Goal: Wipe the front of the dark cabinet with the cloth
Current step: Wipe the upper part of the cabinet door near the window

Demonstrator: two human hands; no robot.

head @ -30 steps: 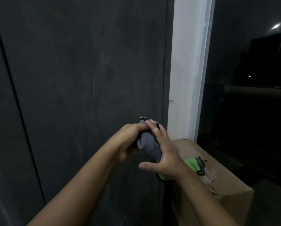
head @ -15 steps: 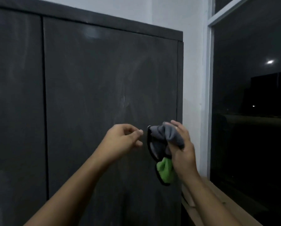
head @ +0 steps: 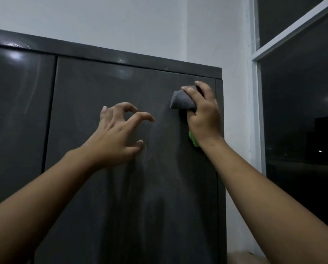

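The dark cabinet (head: 22, 115) fills the lower left of the head view, its flat front facing the person. A white wall (head: 121, 20) rises behind it and a dark window (head: 302, 134) stands to its right. The right-hand door (head: 132, 206) carries pale dusty streaks (head: 149, 164), plainest down its middle, which suggests it is the surface under work. Both forearms reach up and forward to it.

The right hand (head: 203, 115) sits near the door's upper right corner, just below the top rail (head: 140, 60). Its fingers curl over the bunched cloth (head: 181, 101) and press it against the panel. Judged from this placement, a high start lets strokes run downward over the streaks.

The left hand (head: 117, 138) lies apart from the cloth, to its left and a little lower. It is spread wide with its fingers bent claw-like and holds nothing. Whether its fingertips touch the door cannot be told; it probably balances the reach.

The cloth shows a grey wad beyond the fingertips and a green edge (head: 193, 140) below the heel of the palm; bunching likely gives a firm pad. The wipe appears barely begun.
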